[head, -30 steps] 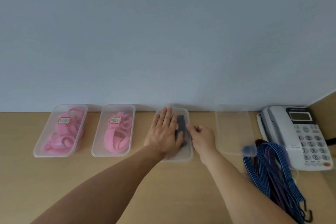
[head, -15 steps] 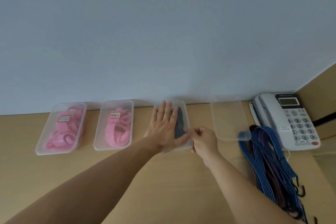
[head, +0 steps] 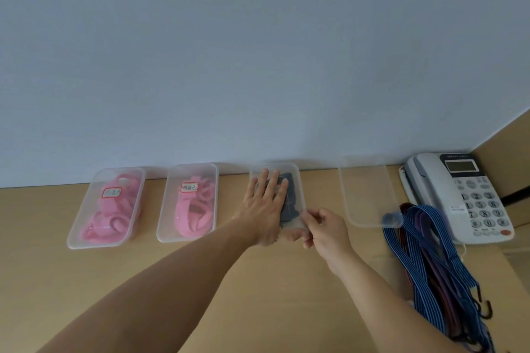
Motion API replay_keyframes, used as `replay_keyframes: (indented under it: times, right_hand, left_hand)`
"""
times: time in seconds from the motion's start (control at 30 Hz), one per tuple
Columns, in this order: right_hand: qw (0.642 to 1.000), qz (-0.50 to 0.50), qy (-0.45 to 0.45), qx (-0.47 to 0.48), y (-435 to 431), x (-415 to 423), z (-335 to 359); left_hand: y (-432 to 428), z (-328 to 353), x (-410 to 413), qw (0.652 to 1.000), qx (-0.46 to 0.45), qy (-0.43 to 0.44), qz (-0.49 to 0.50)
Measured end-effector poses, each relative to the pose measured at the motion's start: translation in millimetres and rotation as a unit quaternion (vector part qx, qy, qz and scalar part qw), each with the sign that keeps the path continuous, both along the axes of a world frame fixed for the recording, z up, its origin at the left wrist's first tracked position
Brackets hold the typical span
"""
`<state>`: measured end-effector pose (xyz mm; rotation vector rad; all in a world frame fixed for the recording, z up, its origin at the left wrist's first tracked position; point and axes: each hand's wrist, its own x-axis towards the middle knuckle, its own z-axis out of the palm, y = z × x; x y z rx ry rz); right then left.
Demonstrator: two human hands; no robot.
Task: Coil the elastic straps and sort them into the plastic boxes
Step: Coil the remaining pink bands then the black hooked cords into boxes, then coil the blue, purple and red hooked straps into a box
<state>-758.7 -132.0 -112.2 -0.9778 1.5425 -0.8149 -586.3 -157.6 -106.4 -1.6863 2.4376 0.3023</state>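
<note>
since the earlier frame, the right hand (head: 325, 228) slid to pinch the near-right corner of the third box (head: 298, 180) at frame centre, dark strap (head: 288, 203) inside; keep left hand (head: 265, 209) flat, fingers spread, and press each lid corner until seated.

Back row: four boxes stand along the wall on the table (head: 258, 295), side by side.
Far left: first box (head: 83, 233), straps inside.
Next right: second box (head: 166, 231), straps inside.
Third: third box (head: 299, 180), a dark strap (head: 289, 203) in it; left hand (head: 265, 209) flat on top, right hand (head: 325, 228) at its near right corner.
Fourth: fourth box (head: 364, 192), right of the third.
Far right: telephone (head: 459, 195) by the wall.
In front of the telephone: loose straps (head: 430, 261), touching the fourth box's near corner.
</note>
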Motion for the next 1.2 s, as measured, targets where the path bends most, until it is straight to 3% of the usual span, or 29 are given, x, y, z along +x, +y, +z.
replay_keyframes:
  times: [0.2, 0.47, 0.57, 0.63, 0.73, 0.93, 1.2]
  right_hand:
    - [1.000, 0.000, -0.008, 0.011, -12.0, 3.5, 7.5]
    - [0.999, 0.030, -0.007, 0.013, -19.3, 1.4, 8.1]
    - [0.996, 0.083, 0.027, 0.020, -22.7, -4.9, 12.3]
    - [0.984, 0.140, 0.107, -0.008, -26.3, -13.1, 20.9]
    - [0.952, 0.185, 0.229, -0.087, -30.9, -29.9, 44.3]
    - [0.925, 0.168, 0.282, -0.191, -21.3, -81.1, 95.9]
    - [0.924, 0.089, 0.327, -0.178, 38.3, -155.6, 129.6]
  left_hand:
    - [-1.2, 5.5, 0.7, 0.995, -0.079, 0.018, 0.066]
    - [-2.4, 6.5, -2.2, 0.992, -0.044, 0.008, 0.118]
    - [-2.6, 17.5, -5.4, 0.991, -0.025, -0.008, 0.133]
    - [-3.2, 29.6, -9.8, 0.989, -0.037, -0.003, 0.142]
    - [-3.0, 50.8, -20.1, 0.986, -0.060, 0.032, 0.152]
    - [15.2, 92.2, -63.4, 0.978, -0.021, 0.148, 0.148]
    - [57.1, 118.4, -141.0, 0.945, 0.097, 0.301, 0.085]
